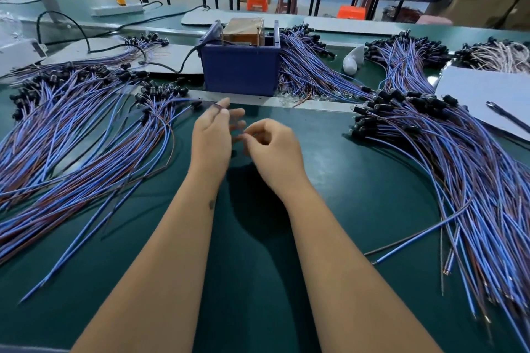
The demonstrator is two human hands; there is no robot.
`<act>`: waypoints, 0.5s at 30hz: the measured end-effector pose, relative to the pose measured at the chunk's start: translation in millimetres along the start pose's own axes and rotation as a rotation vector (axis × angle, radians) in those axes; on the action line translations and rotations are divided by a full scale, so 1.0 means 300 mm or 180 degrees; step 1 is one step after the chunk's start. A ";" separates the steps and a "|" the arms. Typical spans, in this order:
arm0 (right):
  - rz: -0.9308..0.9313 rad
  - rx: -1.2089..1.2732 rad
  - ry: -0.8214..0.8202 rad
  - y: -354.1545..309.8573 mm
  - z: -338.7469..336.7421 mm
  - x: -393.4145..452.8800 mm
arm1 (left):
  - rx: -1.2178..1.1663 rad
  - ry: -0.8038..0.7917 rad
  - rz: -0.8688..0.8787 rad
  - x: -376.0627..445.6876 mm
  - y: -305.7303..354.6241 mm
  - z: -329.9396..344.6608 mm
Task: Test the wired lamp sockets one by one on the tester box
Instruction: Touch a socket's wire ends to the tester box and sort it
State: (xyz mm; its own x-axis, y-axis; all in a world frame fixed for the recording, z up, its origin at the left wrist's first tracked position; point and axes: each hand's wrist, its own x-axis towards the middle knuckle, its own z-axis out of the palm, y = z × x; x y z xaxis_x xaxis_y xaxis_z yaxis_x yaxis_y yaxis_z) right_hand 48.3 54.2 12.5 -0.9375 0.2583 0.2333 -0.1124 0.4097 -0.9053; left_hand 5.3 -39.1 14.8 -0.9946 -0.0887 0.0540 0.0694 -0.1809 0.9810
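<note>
The blue tester box (pixel 241 71) stands at the middle back of the green table (pixel 258 238), with a brown taped block (pixel 243 28) in its top. Big heaps of wired lamp sockets, blue and brown leads with black sockets, fan out on the left (pixel 71 129) and on the right (pixel 447 157). My left hand (pixel 213 137) is just in front of the box with its other fingers spread, and the end of one blue lead (pixel 183 101) from the left heap is pinched between thumb and forefinger. My right hand (pixel 272 149) is close beside it, fingers curled in, blurred, with nothing visible in it.
More socket bundles lie behind the box on the right (pixel 309 66) and at the far right (pixel 410 57). A white sheet (pixel 481 89) with a dark pen-like tool (pixel 507 117) sits at the right edge. A black cable (pixel 160 66) runs to the box from the left. A white power strip (pixel 117 8) is at the back.
</note>
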 end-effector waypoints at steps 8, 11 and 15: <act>0.0092 0.0553 -0.0675 -0.009 0.005 -0.001 | -0.0225 0.0213 -0.0248 0.006 0.024 -0.018; 0.0180 0.0795 -0.0282 -0.009 0.001 0.007 | -0.0021 -0.0274 -0.0447 -0.022 0.029 0.008; 0.0177 0.0940 -0.0010 0.000 -0.011 0.015 | 0.0114 -0.0787 -0.0325 -0.039 0.017 0.020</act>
State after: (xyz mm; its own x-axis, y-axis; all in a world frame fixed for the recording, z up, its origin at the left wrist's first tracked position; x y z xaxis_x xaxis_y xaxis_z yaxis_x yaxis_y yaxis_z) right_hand 45.3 58.3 14.8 -0.9458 0.2703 0.1798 -0.1514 0.1228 -0.9808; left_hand 16.7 -33.1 20.4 -0.9853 0.1709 -0.0061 -0.0307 -0.1415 0.9895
